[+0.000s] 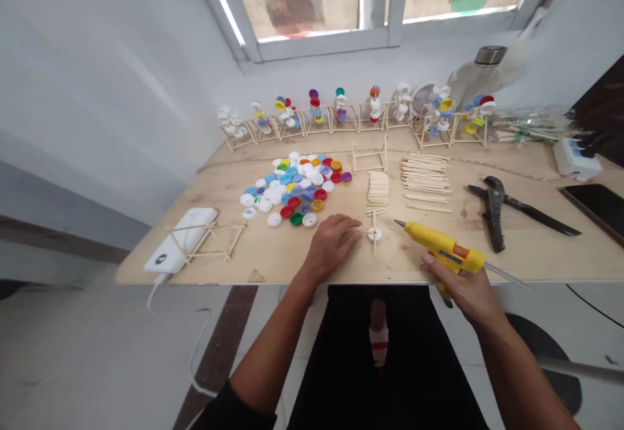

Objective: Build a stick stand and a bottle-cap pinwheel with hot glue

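My right hand [465, 287] is wrapped round the handle of a yellow hot glue gun [439, 245], whose nozzle points left. A glue stick [504, 274] juts out of its back end. My left hand [334, 241] rests near the table's front edge, its fingers closed on a thin wooden stick [359, 230]. That stick reaches a white bottle cap [371, 236] with another stick [375, 247] lying across it. The nozzle is apart from the cap, to its right. Short sticks [378, 189] and a stick frame [369, 160] are just behind.
A pile of coloured bottle caps [297, 186] spreads left of centre. Longer sticks [426, 180] and black pliers-like cutters [494, 206] are on the right, with a phone [597, 206]. A white power bank [182, 241] and another stick frame [227, 245] are left. Cap wheels [341, 105] line the wall.
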Motion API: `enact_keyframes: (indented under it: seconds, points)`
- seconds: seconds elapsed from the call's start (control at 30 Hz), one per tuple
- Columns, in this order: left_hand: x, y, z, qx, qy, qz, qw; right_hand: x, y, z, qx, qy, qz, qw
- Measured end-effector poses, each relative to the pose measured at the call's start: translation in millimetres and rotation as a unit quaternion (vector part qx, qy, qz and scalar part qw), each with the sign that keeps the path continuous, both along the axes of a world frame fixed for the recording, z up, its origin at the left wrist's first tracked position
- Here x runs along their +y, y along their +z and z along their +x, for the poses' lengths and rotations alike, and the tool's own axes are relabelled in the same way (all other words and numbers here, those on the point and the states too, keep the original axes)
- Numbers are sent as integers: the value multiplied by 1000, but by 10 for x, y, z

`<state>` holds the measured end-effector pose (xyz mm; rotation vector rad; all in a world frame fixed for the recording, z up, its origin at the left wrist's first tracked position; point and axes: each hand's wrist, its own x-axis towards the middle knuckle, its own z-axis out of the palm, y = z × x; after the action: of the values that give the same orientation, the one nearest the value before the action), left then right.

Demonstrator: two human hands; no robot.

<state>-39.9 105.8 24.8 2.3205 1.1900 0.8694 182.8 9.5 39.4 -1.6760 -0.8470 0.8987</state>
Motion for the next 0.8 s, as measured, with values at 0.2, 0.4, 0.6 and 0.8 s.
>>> enact_keyframes:
  seconds: [0.2, 0.4, 0.6, 0.8]
  points:
    - [-171, 2, 57, 35, 26, 73, 996, 10, -75, 21, 26, 2, -8, 1000]
    - [-183, -12, 93, 50, 47, 56, 996, -1, -2, -21, 39, 13, 23, 999]
    - [-75, 2, 102, 26, 58, 33, 997, -14, 104, -75, 50, 16, 29, 998]
    - [259, 85, 235, 13, 58, -38, 998, -3, 102, -6, 51, 61, 29, 996]
